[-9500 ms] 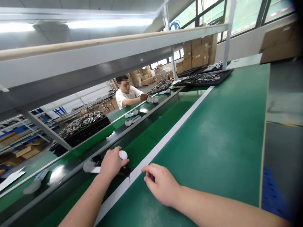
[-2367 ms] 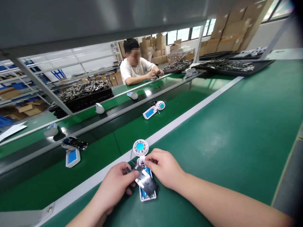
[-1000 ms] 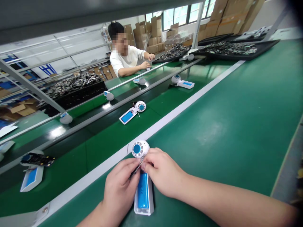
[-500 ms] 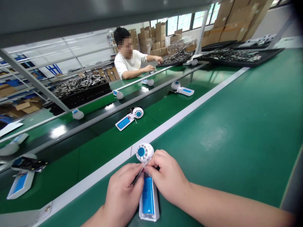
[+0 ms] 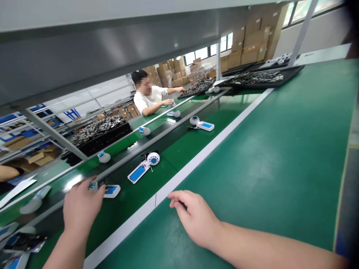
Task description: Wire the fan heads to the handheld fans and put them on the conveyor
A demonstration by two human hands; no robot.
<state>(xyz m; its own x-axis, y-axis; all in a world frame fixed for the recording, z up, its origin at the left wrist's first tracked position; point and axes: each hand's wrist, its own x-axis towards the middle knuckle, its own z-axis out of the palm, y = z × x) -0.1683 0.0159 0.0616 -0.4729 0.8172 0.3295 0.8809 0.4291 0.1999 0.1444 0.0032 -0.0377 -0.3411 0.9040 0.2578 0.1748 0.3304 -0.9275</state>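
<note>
- Green tabletop (image 5: pixel 252 160), near side; right hand (image 5: pixel 190 216) above it, fingers loosely curled, holding nothing; can't tell if thumb and fingertips touch
- Glossy green lane (image 5: pixel 176 149), beyond the white strip (image 5: pixel 207 149); carries the units
- Person (image 5: pixel 148 99) in white top, far side of the lanes; one hand at a black tray heaped with small shiny parts (image 5: pixel 199 86), other at a small pale part
- Left hand (image 5: pixel 82 203) over the lane, fingers and thumb pinching the round head of the gripped unit (image 5: pixel 112 191)
- Gripped unit: on the left part of the lane; white shell sticks out past the thumb, edge rounded, blue rectangle inside; head mostly covered by fingers, small dark bit by the thumb
- Middle unit (image 5: pixel 139 172), right of the gripped one, well apart; same white shell, blue rectangle; vented round head with blue center; dark board next to the head; thin pale wire sticks out
- Far unit (image 5: pixel 205 126), same build; head points left, shell right; dark piece beside head
- Corner unit (image 5: pixel 19 260), bottom left, cut off by the frame; black board with gold-colored spots above its shell
</note>
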